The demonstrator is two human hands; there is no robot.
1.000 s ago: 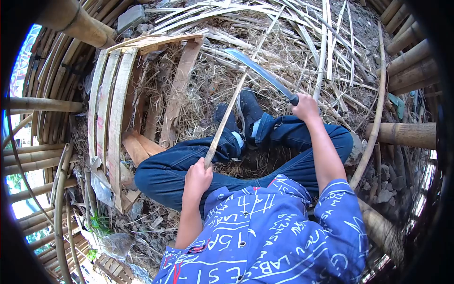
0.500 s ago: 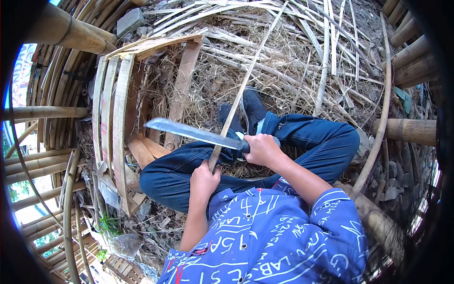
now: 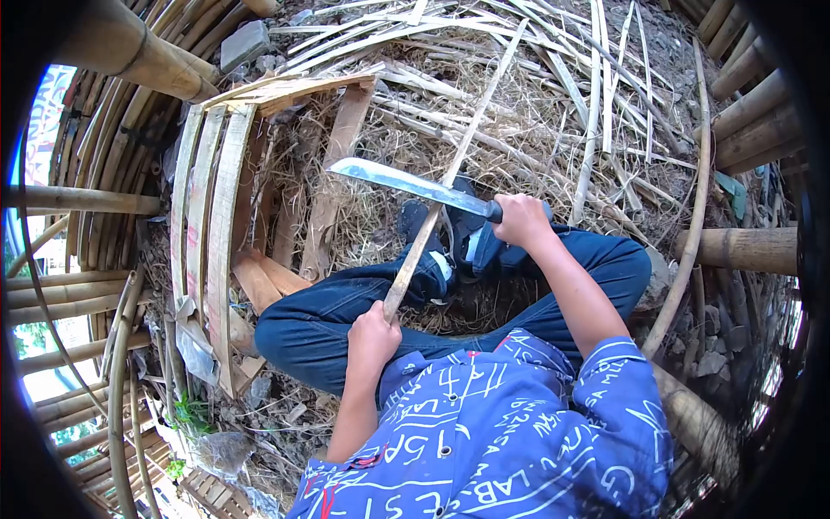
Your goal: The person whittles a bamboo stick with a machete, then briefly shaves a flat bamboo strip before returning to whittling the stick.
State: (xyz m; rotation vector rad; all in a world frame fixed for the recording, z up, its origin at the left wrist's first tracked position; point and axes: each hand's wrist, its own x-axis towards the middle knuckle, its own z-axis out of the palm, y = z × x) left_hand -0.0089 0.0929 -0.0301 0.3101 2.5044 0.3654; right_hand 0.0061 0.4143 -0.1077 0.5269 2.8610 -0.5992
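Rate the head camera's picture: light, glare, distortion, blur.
Head view: strong fisheye, the bamboo poles bow along the rim and black corners frame it; even daylight, blown out at the left edge; the knife shows a pale sheen; right hand, left hand and bamboo strip look sharp.

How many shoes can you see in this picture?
2. One dark shoe sits just left of the thin bamboo strip. The other dark shoe sits right of the strip, beneath the long steel knife. Neither is hidden.
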